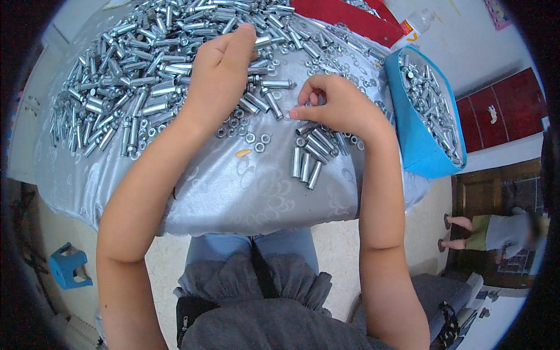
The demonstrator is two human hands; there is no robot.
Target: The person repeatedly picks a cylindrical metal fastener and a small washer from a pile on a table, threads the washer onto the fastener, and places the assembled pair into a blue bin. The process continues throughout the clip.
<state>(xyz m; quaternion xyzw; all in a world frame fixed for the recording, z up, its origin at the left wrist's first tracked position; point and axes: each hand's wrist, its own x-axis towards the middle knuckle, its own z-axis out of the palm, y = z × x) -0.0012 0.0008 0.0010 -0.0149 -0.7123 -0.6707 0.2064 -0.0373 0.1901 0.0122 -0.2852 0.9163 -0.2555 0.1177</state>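
Note:
A big heap of silver metal sleeves and bolts (146,64) covers the far part of a table under a shiny grey cloth (245,192). My left hand (219,76) reaches into the heap, fingers curled around a bolt (274,84) that pokes out to the right. My right hand (335,105) pinches a small metal piece between thumb and fingertips; the piece itself is mostly hidden. Below my right hand lie several sleeves in a row (309,163). Loose nuts (256,140) are scattered between my hands.
A blue bin (417,140) full of metal parts stands at the table's right edge. A red box (344,17) and a plastic bottle (417,23) are behind it. A blue stool (69,265) is on the floor at left. Another person sits at far right (496,233).

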